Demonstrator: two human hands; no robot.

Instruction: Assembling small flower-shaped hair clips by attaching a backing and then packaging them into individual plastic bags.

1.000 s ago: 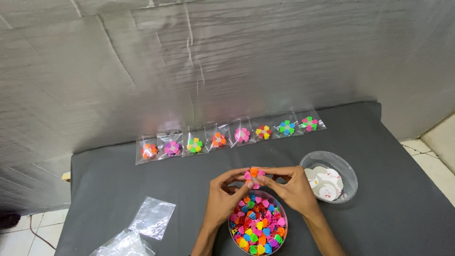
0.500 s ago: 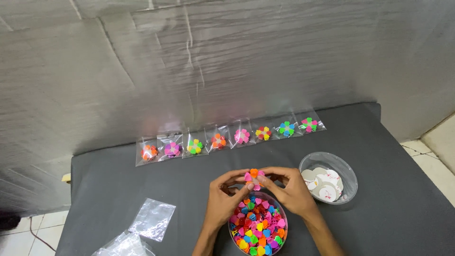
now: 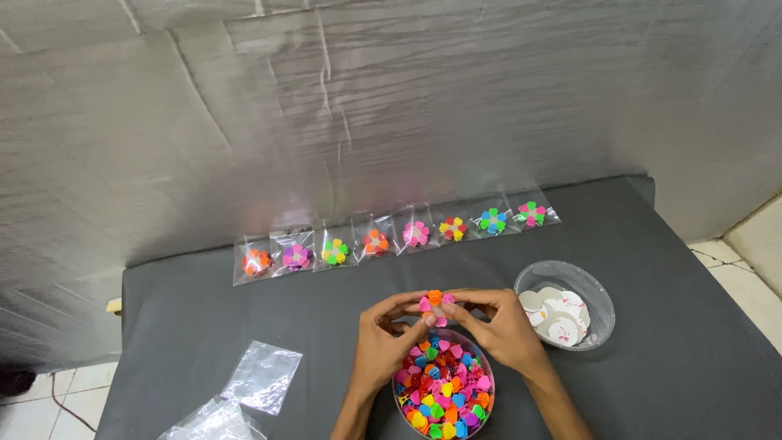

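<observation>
Both our hands meet just above the far rim of the round tub of clips (image 3: 444, 391), which serves as our landmark. Our left hand (image 3: 384, 338) and our right hand (image 3: 501, 326) pinch between their fingertips a small cluster of clips (image 3: 434, 305), orange on top with pink ones beside and below it; the thumbs and forefingers close on it from either side, while the other fingers curl loosely.

We see the tub itself standing on the grey counter (image 3: 204, 326) at the near edge, packed with little heart-shaped clips in pink, orange, yellow, green and blue. Our wrists pass on either side of it.

Just to the right of the tub stands a clear round bowl (image 3: 603, 305) holding white paper discs (image 3: 558, 318) with small reddish marks. Well beyond the tub, near the wall, lies a row of eight small clear bags (image 3: 391, 238), each holding a flower-shaped ring of clips, running from an orange one at the left end to a green and pink one at the right. To the left of the tub, towards the near corner of the counter, lie a few empty clear bags (image 3: 261, 376), crumpled and overlapping. Behind the row hangs a wrinkled grey sheet (image 3: 391, 106).
</observation>
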